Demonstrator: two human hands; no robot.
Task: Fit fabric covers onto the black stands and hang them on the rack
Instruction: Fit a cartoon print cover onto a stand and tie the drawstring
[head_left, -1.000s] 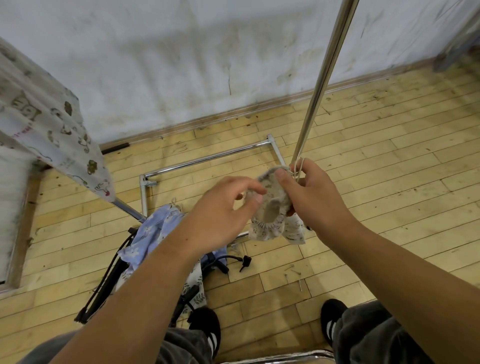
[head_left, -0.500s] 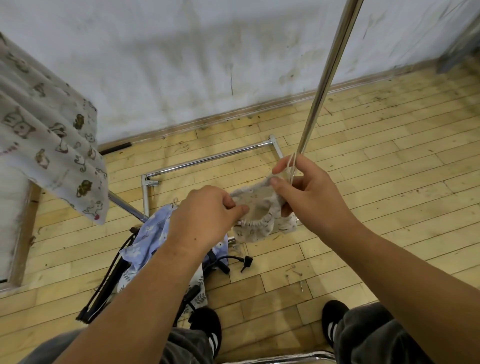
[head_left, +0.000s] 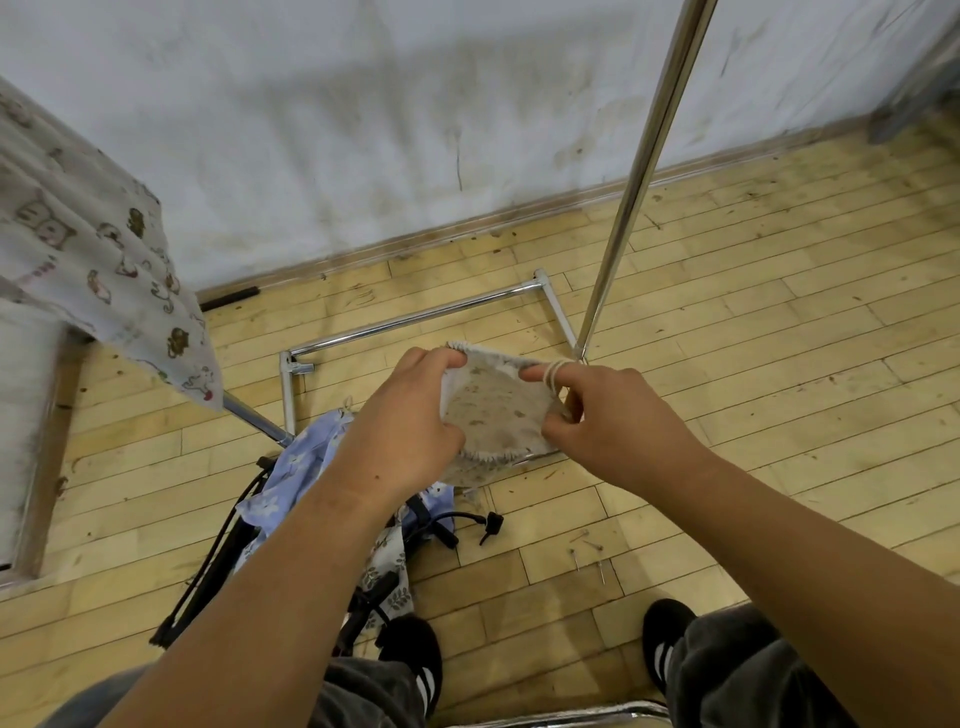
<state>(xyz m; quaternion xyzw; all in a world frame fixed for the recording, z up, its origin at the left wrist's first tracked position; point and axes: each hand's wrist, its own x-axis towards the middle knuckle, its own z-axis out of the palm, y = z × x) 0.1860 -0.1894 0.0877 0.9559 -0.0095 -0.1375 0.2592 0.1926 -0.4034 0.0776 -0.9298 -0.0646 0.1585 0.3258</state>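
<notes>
Beige cover now stretched open between left hand, right hand.

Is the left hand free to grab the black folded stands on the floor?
Probably not yet: left hand and right hand both grip the beige fabric cover; black stands lie below, partly under blue floral cloth.

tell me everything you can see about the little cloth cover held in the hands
The fabric cover is a small pale beige cloth with a faint brownish print and a gathered hem along its top and bottom edges. It is held spread open above the wooden floor, in front of the base of the rack. The left hand grips its left edge, the right hand pinches its right edge, and a pale cord there loops round the right index finger.
</notes>
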